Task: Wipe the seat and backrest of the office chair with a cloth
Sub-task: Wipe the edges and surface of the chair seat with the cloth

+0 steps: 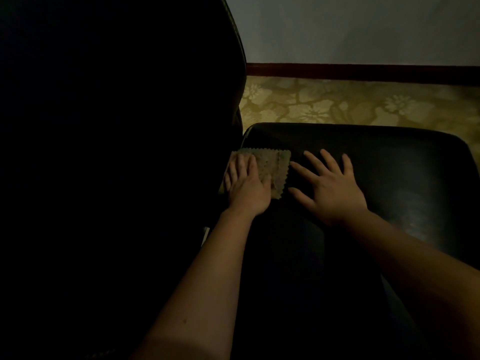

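The backrest (117, 126) of the office chair fills the whole left half of the frame, so dark that its surface shows no detail, only a curved edge running down the upper middle. The seat (389, 165), black and faintly glossy, spreads across the centre and right, its rounded far corner towards the right edge. Above it in the upper right lie a yellow-green patterned carpet (337, 100), a dark red skirting board (363, 71) and a pale wall (363, 27). Two bare forearms reach up from the bottom of the frame. The right hand (331, 189) lies open in the centre, fingers spread and flat on the seat, holding nothing and seemingly bracing the chair. The left hand (246, 187), left of centre, is also open, its straight fingers pressing down on the cloth (278, 167), a small pale square with zigzag edges that sits at the back of the seat, right where it meets the backrest. The step in hand looks like wiping the rear strip of the seat. To do it well, the palm should keep even pressure so the cloth slides flat without bunching, work in overlapping strokes from the crease outwards, and push into the seam where dust gathers. The bracing hand should shift aside as strokes come its way, since the patch under it is left unwiped, and the backrest appears to be yet to do
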A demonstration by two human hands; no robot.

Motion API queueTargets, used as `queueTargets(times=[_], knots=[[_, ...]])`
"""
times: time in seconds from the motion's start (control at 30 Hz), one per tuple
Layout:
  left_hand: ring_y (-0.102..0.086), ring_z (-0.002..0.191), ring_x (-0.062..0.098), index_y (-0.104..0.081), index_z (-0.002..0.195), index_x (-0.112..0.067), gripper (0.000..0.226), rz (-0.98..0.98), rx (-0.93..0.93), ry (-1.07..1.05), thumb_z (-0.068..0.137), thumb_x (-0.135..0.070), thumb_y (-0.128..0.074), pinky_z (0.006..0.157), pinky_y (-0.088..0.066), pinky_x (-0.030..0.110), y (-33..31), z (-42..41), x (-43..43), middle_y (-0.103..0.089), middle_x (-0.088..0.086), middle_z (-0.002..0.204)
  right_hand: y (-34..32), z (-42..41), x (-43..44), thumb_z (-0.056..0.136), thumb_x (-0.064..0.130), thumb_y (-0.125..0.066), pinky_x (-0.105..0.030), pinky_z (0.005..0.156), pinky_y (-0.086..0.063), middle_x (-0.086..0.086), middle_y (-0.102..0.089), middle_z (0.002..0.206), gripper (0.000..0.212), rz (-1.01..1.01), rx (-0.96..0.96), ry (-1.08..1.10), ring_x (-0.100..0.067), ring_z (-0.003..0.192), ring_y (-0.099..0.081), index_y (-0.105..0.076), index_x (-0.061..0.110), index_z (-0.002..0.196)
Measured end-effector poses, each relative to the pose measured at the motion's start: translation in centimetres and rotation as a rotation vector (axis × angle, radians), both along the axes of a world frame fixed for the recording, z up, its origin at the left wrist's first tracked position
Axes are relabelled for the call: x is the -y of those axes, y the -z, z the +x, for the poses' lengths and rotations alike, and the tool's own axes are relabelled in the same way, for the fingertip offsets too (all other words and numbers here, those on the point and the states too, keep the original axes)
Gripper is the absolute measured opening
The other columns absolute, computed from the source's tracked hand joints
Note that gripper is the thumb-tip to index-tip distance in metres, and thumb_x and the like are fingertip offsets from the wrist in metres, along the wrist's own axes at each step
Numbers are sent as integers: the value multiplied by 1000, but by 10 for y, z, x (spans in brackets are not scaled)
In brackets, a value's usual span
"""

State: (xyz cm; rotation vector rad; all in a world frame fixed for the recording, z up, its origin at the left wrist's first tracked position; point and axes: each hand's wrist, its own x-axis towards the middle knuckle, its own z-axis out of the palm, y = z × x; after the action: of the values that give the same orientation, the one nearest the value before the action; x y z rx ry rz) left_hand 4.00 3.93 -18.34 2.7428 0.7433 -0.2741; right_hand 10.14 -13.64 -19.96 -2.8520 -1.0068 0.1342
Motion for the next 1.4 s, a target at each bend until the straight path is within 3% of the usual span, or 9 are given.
queueTargets(times=[0.37, 0.7, 1.03, 1.4], knots=[[12, 157, 23, 5, 163, -28, 68, 27, 59, -95, 108, -51, -28, 125, 7, 42, 6, -58, 19, 16, 4, 170, -1, -1, 1, 82, 78, 2, -58, 118, 7, 2, -4, 165, 78, -11, -22, -21, -25, 151, 3, -6, 45, 152], [16, 156, 27, 10, 162, -20, 70, -12, -3, -56, 109, -48, -26, 125, 10, 44, 0, 12, -1, 19, 10, 169, 1, 1, 1, 87, 77, -3, -57, 117, 7, 3, -5, 165, 73, -8, 2, -22, -25, 151, 2, -5, 45, 152], [15, 157, 24, 13, 162, -24, 70, 51, 28, -100, 108, -50, -24, 124, 10, 41, 6, -34, 21, 18, 5, 170, 0, -1, 1, 85, 76, -1, -57, 117, 8, 3, -5, 165, 74, 1, 8, -22, -25, 151, 2, -4, 44, 152], [11, 157, 26, 7, 163, -17, 70, 44, 34, -76, 108, -48, -24, 127, 6, 44, 3, 35, 3, 12, 10, 171, 1, -1, 1, 91, 73, -14, -57, 118, 7, 3, -8, 165, 69, 38, 5, -14, -24, 151, 1, -11, 43, 153]])
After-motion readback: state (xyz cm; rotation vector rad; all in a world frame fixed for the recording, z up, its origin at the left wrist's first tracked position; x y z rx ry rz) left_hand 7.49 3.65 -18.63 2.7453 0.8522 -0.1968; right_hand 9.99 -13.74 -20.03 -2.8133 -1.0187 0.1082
